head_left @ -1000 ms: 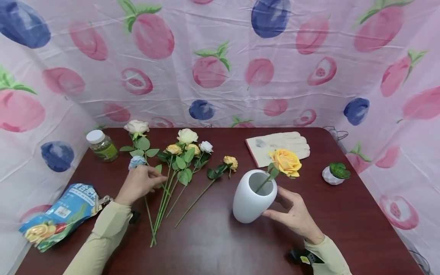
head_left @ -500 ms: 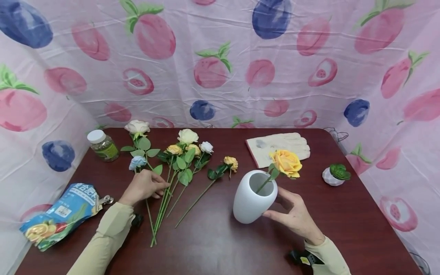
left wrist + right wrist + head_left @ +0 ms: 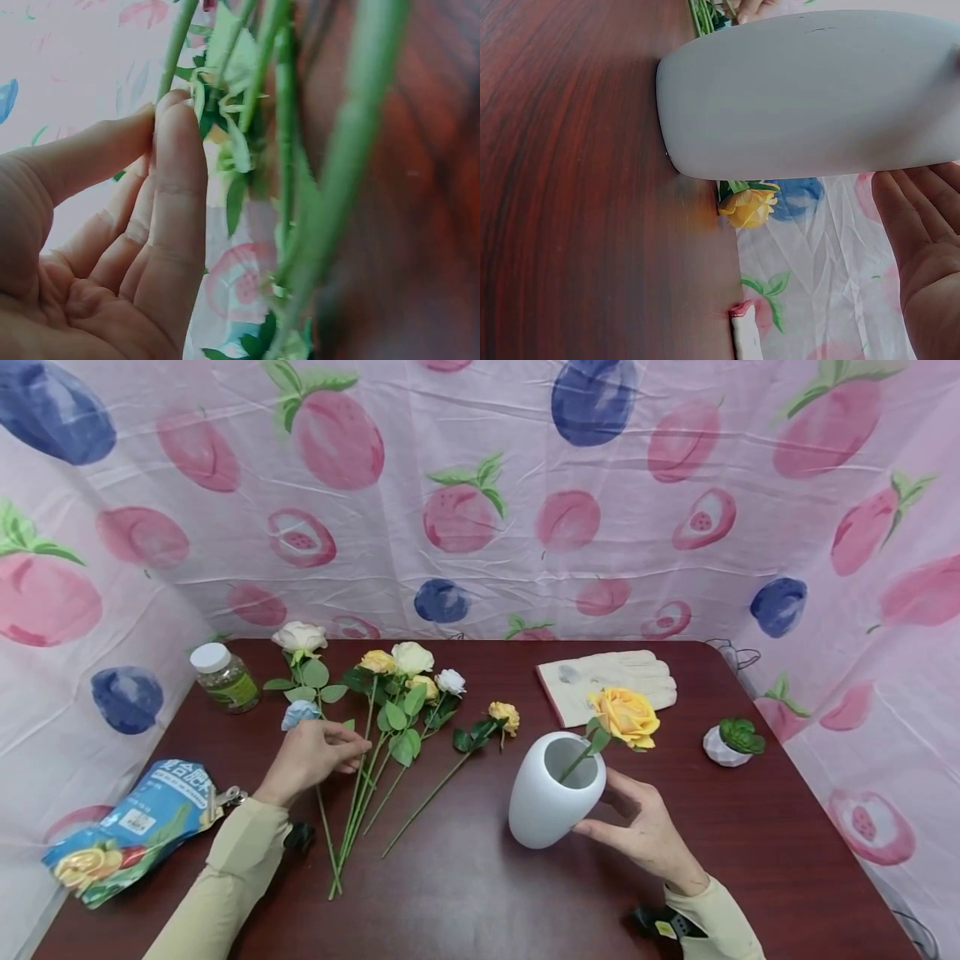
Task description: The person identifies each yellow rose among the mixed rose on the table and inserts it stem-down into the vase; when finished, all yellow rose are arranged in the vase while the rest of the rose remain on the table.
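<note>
My left hand (image 3: pixel 311 760) pinches a green flower stem (image 3: pixel 178 49) between thumb and fingertips; it leads up to a yellow rose (image 3: pixel 377 662). Close beside it lie more stemmed flowers: a cream rose (image 3: pixel 412 658), a smaller yellow bloom (image 3: pixel 429 690) and a white rose (image 3: pixel 452 682). A blue flower (image 3: pixel 300 713) shows just behind the left hand. My right hand (image 3: pixel 648 831) grips the side of a white vase (image 3: pixel 542 802), thumb near the front and fingers behind. One large yellow rose (image 3: pixel 624 717) leans out of its mouth to the right.
A white-capped jar (image 3: pixel 225 678) and a blue pouch (image 3: pixel 142 827) stand at the left. A single orange-yellow flower (image 3: pixel 504 717) lies left of the vase. Behind it is a pale work glove (image 3: pixel 637 672); a small potted succulent (image 3: pixel 731 743) sits at the right.
The pinched yellow rose has shifted away toward the back of the table, and my left hand has moved slightly back with it. The right hand and vase have stayed in place.
</note>
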Demonstrator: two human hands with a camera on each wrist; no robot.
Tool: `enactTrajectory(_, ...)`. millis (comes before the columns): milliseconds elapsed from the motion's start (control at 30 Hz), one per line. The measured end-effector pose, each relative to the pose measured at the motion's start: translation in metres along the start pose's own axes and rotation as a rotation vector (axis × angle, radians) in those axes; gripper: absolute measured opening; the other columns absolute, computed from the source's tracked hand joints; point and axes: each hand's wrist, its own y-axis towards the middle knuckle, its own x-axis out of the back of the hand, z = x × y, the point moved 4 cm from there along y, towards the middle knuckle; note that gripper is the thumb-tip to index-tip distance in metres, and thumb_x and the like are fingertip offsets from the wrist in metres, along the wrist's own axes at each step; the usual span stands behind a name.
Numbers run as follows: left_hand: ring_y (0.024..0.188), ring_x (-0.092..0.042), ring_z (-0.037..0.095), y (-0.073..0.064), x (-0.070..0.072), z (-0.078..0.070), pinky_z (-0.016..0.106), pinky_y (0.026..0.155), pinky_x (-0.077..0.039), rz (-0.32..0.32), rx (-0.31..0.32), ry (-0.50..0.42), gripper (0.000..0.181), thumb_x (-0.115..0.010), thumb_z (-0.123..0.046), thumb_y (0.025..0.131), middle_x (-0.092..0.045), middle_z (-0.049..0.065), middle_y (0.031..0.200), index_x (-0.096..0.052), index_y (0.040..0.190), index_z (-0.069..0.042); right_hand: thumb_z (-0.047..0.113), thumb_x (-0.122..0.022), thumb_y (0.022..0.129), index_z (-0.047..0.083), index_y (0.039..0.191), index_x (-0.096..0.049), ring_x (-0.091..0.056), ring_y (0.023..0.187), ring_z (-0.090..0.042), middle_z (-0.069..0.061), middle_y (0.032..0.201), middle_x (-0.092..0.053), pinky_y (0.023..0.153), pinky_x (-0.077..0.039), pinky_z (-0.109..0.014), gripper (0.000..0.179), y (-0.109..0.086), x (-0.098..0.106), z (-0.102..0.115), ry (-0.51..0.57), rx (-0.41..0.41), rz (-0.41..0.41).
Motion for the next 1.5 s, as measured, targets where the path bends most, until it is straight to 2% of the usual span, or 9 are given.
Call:
enactTrajectory(167,0.075,-0.076,0.024,0.003,0.001,-0.013,0.04,0.069,-0.063,-0.037,-0.035,-0.004,0.025,-0.076,-0.027,0.095,-0.078,0.008,0.082,-0.079,0.101,-0.003,-0.016,-0.082,0.075,-0.001,0.143,-0.056,-0.068,0.116,-0.009,0.005,0.136,-0.067,0.093,-0.059,-0.028,0.074,-0.001,0.0,-0.001,0.0,0.001,-0.003)
enactTrajectory(300,0.075,-0.076,0.024,0.007,0.0,-0.031,0.046,0.073,-0.062,-0.057,-0.081,0.004,0.024,-0.076,-0.029,0.095,-0.077,0.003,0.079,-0.08,0.101,-0.007,-0.016,-0.081,0.076,0.0,0.144,-0.056,-0.068,0.116,-0.009,0.005,0.136,-0.067,0.093,-0.058,-0.028,0.074,-0.001,0.0,-0.001,0.001,0.001,-0.001)
enactTrajectory(400,0.074,-0.076,0.021,0.011,-0.002,-0.047,0.045,0.075,-0.062,-0.064,-0.133,-0.008,0.022,-0.076,-0.029,0.095,-0.077,0.003,0.079,-0.08,0.101,-0.008,-0.016,-0.081,0.076,0.0,0.144,-0.056,-0.068,0.116,-0.01,0.004,0.136,-0.067,0.094,-0.058,-0.028,0.074,0.0,0.0,-0.001,0.006,0.003,0.001)
enactTrajectory(500,0.072,-0.075,0.017,0.014,-0.006,-0.063,0.039,0.071,-0.062,-0.069,-0.175,-0.018,0.019,-0.077,-0.028,0.094,-0.077,0.003,0.079,-0.081,0.099,-0.01,-0.016,-0.081,0.075,-0.001,0.143,-0.056,-0.068,0.116,-0.01,0.004,0.136,-0.067,0.094,-0.058,-0.029,0.074,0.001,0.0,0.0,0.011,0.008,0.003)
enactTrajectory(633,0.072,-0.075,0.016,0.018,-0.013,-0.083,0.039,0.07,-0.062,-0.052,-0.198,-0.054,0.018,-0.078,-0.03,0.093,-0.078,0.003,0.08,-0.081,0.099,-0.012,-0.017,-0.081,0.075,-0.001,0.143,-0.056,-0.068,0.115,-0.011,0.004,0.135,-0.067,0.094,-0.058,-0.028,0.074,0.001,0.0,0.0,0.013,0.015,0.004)
enactTrajectory(800,0.072,-0.076,0.018,0.022,-0.022,-0.11,0.048,0.075,-0.063,-0.038,-0.259,-0.126,0.015,-0.08,-0.028,0.092,-0.078,0.003,0.078,-0.081,0.096,-0.013,-0.016,-0.081,0.075,-0.001,0.142,-0.057,-0.069,0.115,-0.011,0.004,0.135,-0.067,0.094,-0.058,-0.028,0.074,0.001,0.0,0.0,0.011,0.015,0.005)
enactTrajectory(967,0.069,-0.075,0.016,0.024,-0.03,-0.143,0.043,0.07,-0.063,-0.033,-0.348,-0.13,0.012,-0.081,-0.027,0.091,-0.077,0.0,0.077,-0.081,0.093,-0.016,-0.016,-0.081,0.075,-0.001,0.142,-0.057,-0.069,0.115,-0.011,0.004,0.134,-0.067,0.095,-0.058,-0.028,0.073,0.0,0.0,0.001,0.011,0.012,0.008)
enactTrajectory(1233,0.068,-0.074,0.014,0.027,-0.042,-0.195,0.038,0.071,-0.063,-0.001,-0.454,-0.157,0.013,-0.082,-0.028,0.09,-0.076,-0.003,0.077,-0.08,0.091,-0.016,-0.015,-0.082,0.076,0.0,0.142,-0.058,-0.068,0.117,-0.011,0.003,0.133,-0.068,0.096,-0.057,-0.028,0.072,-0.001,0.0,0.002,0.002,0.021,0.007)
enactTrajectory(1500,0.067,-0.074,0.014,0.023,-0.047,-0.233,0.034,0.07,-0.062,0.015,-0.547,-0.188,0.012,-0.084,-0.027,0.088,-0.077,-0.002,0.075,-0.081,0.089,-0.015,-0.011,-0.082,0.078,0.005,0.144,-0.057,-0.066,0.121,-0.01,0.002,0.135,-0.067,0.097,-0.057,-0.028,0.073,-0.002,0.002,0.0,-0.024,0.01,0.006)
